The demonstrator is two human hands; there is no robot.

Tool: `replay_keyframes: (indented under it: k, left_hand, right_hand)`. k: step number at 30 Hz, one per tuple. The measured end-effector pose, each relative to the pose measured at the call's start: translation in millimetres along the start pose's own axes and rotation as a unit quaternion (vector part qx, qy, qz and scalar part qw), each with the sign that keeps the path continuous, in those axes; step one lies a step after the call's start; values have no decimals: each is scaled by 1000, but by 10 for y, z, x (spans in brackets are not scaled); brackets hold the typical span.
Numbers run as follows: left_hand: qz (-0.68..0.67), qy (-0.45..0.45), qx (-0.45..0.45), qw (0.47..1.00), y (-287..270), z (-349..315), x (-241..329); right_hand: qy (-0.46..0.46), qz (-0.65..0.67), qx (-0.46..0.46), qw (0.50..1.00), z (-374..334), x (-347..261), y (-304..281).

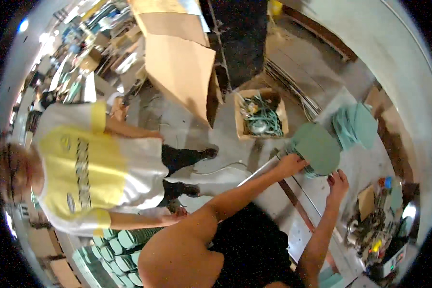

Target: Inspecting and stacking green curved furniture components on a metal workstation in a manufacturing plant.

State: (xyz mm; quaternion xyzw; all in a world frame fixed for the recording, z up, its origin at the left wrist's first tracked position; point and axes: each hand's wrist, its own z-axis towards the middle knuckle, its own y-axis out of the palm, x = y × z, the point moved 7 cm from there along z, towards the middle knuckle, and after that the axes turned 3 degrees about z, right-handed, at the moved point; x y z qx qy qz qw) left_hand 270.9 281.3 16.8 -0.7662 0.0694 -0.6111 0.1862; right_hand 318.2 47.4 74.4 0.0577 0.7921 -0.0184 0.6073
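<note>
A stack of round, flat green discs (317, 148) stands on the grey table, its upper disc facing me. My left hand (293, 165) is at the stack's left edge, fingers closed against the side of the discs. At the near right edge is my right hand (338, 185), its fingers bent and a little apart, with nothing visible in them. Whether its fingertips touch the stack I cannot tell. Just beyond to the right, a second stack of green discs (362, 126) leans with its layers unevenly spread.
A cardboard box (240, 130) of green strips and scraps lies beyond the table. At left stands a person in a yellow and white shirt (101, 163), near many stacked green pieces (117, 247). Tools and metal parts (369, 230) clutter the right side. A large cardboard sheet (177, 67) rises behind.
</note>
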Motion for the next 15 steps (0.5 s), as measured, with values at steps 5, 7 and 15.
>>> replay_keyframes:
  k: [5,7,15]
  left_hand:
    - [-69,6,-16,997,-148,-399,-24]
    - [-62,2,-22,998,-112,-618,-76]
    - [29,32,-90,995,279,-1269,-352]
  right_hand:
    - [13,-36,-12,999,-531,23,-236]
    - [15,-4,10,1000,-603,382,-653]
    - [23,-181,-42,982,-768,1905,-2219]
